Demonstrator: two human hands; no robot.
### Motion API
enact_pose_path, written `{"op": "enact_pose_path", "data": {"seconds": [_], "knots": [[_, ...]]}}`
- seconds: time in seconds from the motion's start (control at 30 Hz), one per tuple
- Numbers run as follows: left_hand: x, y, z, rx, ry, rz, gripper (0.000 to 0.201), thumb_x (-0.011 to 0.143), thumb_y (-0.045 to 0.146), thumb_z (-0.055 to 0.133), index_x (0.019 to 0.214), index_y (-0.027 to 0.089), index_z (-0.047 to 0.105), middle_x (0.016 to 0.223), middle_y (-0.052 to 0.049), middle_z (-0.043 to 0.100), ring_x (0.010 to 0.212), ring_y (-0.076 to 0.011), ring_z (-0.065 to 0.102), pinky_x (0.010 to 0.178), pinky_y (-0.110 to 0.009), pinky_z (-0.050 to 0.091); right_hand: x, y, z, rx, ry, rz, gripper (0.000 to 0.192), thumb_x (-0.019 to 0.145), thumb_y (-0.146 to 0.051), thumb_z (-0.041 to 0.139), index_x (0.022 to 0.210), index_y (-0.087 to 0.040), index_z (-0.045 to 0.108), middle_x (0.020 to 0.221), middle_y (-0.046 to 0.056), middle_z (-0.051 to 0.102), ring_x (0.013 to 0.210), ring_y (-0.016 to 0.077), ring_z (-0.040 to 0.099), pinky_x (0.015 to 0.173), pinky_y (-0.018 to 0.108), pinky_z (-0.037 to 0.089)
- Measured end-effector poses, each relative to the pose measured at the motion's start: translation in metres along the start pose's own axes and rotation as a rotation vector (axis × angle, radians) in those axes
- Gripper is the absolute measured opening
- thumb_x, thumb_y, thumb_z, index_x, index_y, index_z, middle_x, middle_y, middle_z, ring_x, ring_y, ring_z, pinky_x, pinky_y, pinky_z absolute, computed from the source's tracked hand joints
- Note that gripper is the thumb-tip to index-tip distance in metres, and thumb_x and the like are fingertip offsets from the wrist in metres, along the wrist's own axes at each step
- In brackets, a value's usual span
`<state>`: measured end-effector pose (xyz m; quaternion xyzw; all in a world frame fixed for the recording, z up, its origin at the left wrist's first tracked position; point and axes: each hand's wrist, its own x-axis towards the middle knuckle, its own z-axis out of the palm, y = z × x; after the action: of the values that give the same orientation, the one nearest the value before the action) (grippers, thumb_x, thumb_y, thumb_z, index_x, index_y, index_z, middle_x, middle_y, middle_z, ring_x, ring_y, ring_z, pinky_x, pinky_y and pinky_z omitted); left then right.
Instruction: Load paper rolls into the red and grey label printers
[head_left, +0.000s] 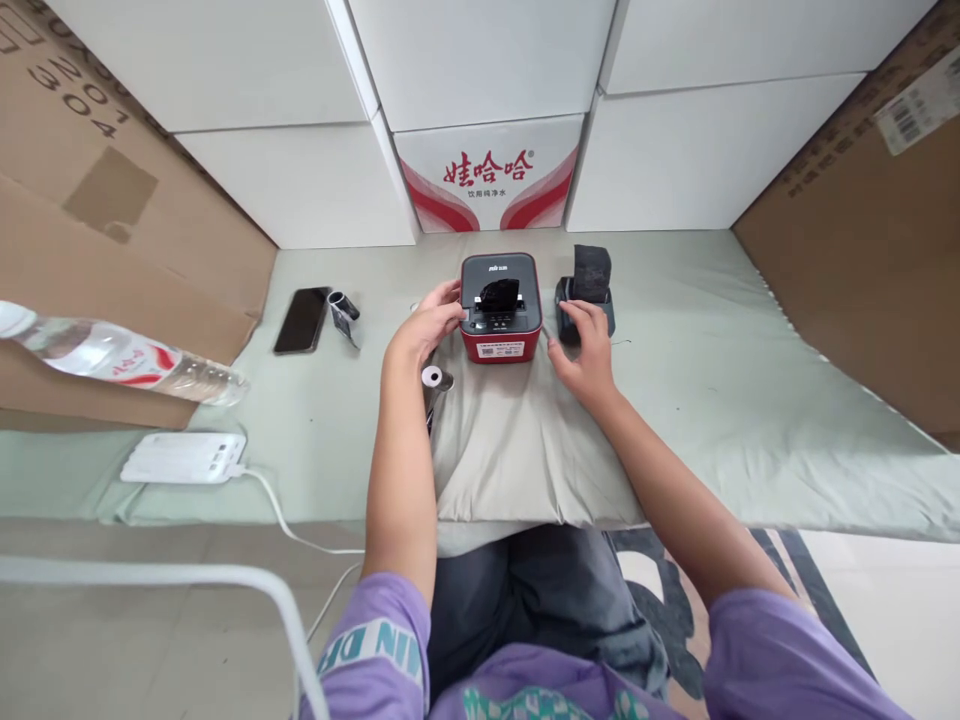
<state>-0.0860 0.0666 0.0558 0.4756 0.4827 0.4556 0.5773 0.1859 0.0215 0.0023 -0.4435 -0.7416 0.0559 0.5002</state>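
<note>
Head view, contents listed by position from the red-and-black label printer (500, 305), which stands upright on the pale green cloth (712, 400), at the far edge of the grey pillow (510, 450) across my lap.

1. Label printer: dark top, red base, a white sticker on its front face. A black piece stands up from the opening in its lid. It sits between my two hands.
2. My left hand (429, 325): touching the printer's left side, fingers curled loosely against the casing, not closed round anything.
3. My right hand (583, 350): just right of the printer, apart from it, palm down with fingers spread over the lower part of a small dark holder (589, 295). Whether it grips the holder I cannot tell.
4. Dark holder: just right of the printer, with a black piece standing up out of it.
5. White label roll (433, 377): near the printer's front left corner, beside my left wrist.
6. Small black-and-white item (343, 310): left of the printer, lying on the cloth.
7. Black phone (301, 320): further left, flat, screen dark.
8. White power strip (184, 457): well to the left and nearer me, cable trailing off the cloth.
9. Water bottle (120, 357): far left, lying against brown cardboard.
10. White cartons: stacked behind the printer, one with red lettering (487, 170).
</note>
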Motion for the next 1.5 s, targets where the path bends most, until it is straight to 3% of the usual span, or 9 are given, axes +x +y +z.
{"op": "enact_pose_path", "data": {"seconds": [0.17, 0.43, 0.63, 0.73, 0.83, 1.03, 1.27, 1.37, 1.5], "knots": [[0.000, 0.002, 0.001, -0.062, 0.014, -0.034, 0.081, 0.060, 0.006, 0.062, 0.139, 0.019, 0.058, 0.143, -0.011, 0.064, 0.124, -0.0232, 0.065, 0.106, -0.035, 0.054, 0.000, 0.000, 0.002, 0.023, 0.001, 0.032, 0.049, 0.090, -0.030, 0.061, 0.138, -0.026, 0.056, 0.133, 0.014, 0.058, 0.128, 0.0345, 0.056, 0.112, 0.059, 0.046], [-0.001, 0.025, 0.015, 0.144, 0.075, 0.022, 0.089, 0.064, 0.002, 0.061, 0.149, 0.026, 0.049, 0.155, -0.009, 0.057, 0.148, -0.0301, 0.049, 0.116, -0.045, 0.048, 0.000, 0.005, 0.004, 0.032, 0.021, 0.043, 0.046, 0.088, -0.029, 0.061, 0.133, -0.023, 0.059, 0.129, 0.015, 0.059, 0.124, 0.0330, 0.058, 0.109, 0.057, 0.049], [-0.075, 0.045, -0.016, 0.531, 0.318, 0.226, 0.060, 0.086, 0.031, 0.066, 0.144, 0.027, 0.054, 0.149, -0.011, 0.061, 0.143, -0.0299, 0.054, 0.123, -0.049, 0.038, -0.002, 0.007, 0.002, 0.067, 0.010, 0.096, 0.047, 0.088, -0.029, 0.059, 0.135, -0.024, 0.058, 0.132, 0.015, 0.057, 0.128, 0.0331, 0.056, 0.107, 0.056, 0.052], [-0.109, 0.040, -0.024, 0.864, 0.328, 0.106, 0.071, 0.077, 0.047, 0.079, 0.141, 0.027, 0.058, 0.156, -0.013, 0.054, 0.150, -0.0386, 0.043, 0.126, -0.056, 0.028, -0.002, 0.008, 0.004, 0.071, 0.017, 0.093, 0.047, 0.087, -0.029, 0.060, 0.134, -0.024, 0.058, 0.130, 0.015, 0.058, 0.125, 0.0332, 0.057, 0.107, 0.056, 0.052], [-0.119, 0.028, -0.014, 1.091, 0.267, 0.002, 0.068, 0.075, 0.052, 0.081, 0.137, 0.028, 0.063, 0.161, -0.014, 0.048, 0.151, -0.0453, 0.035, 0.125, -0.063, 0.022, -0.002, 0.008, 0.006, 0.067, 0.021, 0.090, 0.046, 0.086, -0.029, 0.061, 0.132, -0.024, 0.060, 0.127, 0.015, 0.059, 0.122, 0.0329, 0.058, 0.106, 0.056, 0.052], [-0.115, 0.010, 0.016, 1.367, 0.312, 0.075, 0.019, 0.081, 0.032, 0.074, 0.099, 0.027, 0.080, 0.136, -0.015, 0.059, 0.137, -0.0467, 0.041, 0.113, -0.063, 0.031, -0.002, 0.010, 0.006, 0.081, 0.034, 0.093, 0.046, 0.085, -0.028, 0.061, 0.131, -0.023, 0.061, 0.126, 0.015, 0.059, 0.118, 0.0324, 0.060, 0.105, 0.056, 0.052], [-0.125, 0.006, 0.027, 1.415, 0.225, 0.080, 0.029, 0.091, 0.023, 0.058, 0.113, 0.027, 0.077, 0.114, -0.016, 0.068, 0.116, -0.0402, 0.060, 0.108, -0.059, 0.036, -0.002, 0.011, 0.008, 0.087, 0.047, 0.095, 0.045, 0.085, -0.027, 0.060, 0.130, -0.024, 0.061, 0.125, 0.014, 0.059, 0.116, 0.0318, 0.059, 0.104, 0.056, 0.052], [-0.135, 0.026, 0.011, 1.274, 0.256, 0.124, 0.033, 0.094, 0.028, 0.056, 0.121, 0.031, 0.074, 0.121, -0.012, 0.067, 0.107, -0.0338, 0.065, 0.103, -0.050, 0.045, -0.002, 0.011, 0.008, 0.092, 0.046, 0.094, 0.045, 0.086, -0.027, 0.060, 0.130, -0.023, 0.060, 0.126, 0.015, 0.057, 0.118, 0.0315, 0.059, 0.105, 0.055, 0.052], [-0.131, 0.058, -0.047, 1.113, 0.496, 0.242, 0.041, 0.086, 0.030, 0.063, 0.126, 0.029, 0.074, 0.124, -0.010, 0.065, 0.106, -0.0318, 0.066, 0.105, -0.047, 0.050, -0.002, 0.011, 0.008, 0.081, 0.042, 0.091, 0.044, 0.087, -0.026, 0.059, 0.131, -0.023, 0.060, 0.127, 0.015, 0.057, 0.119, 0.0309, 0.059, 0.105, 0.054, 0.053]]}}
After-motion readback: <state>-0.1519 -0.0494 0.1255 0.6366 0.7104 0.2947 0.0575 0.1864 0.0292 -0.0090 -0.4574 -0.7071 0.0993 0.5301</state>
